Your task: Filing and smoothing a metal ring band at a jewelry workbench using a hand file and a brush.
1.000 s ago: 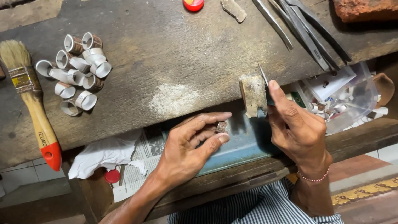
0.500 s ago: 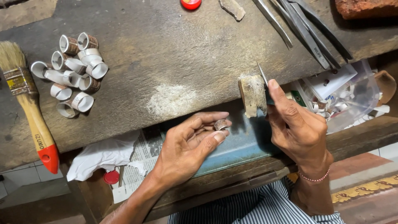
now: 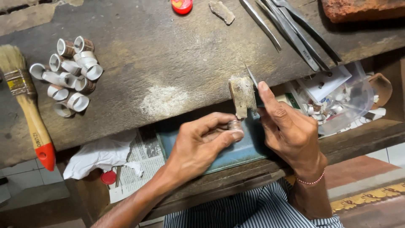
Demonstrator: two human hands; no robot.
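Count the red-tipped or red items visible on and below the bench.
3: a red cap at the bench's top edge, the paintbrush's red handle tip at left, and a small red lid on the newspaper below. Others may be hidden under the white cloth.

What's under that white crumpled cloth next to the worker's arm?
The white cloth lies on a sheet of newspaper, and a small red cap peeks out at its lower edge. Anything else beneath the cloth is covered and cannot be seen.
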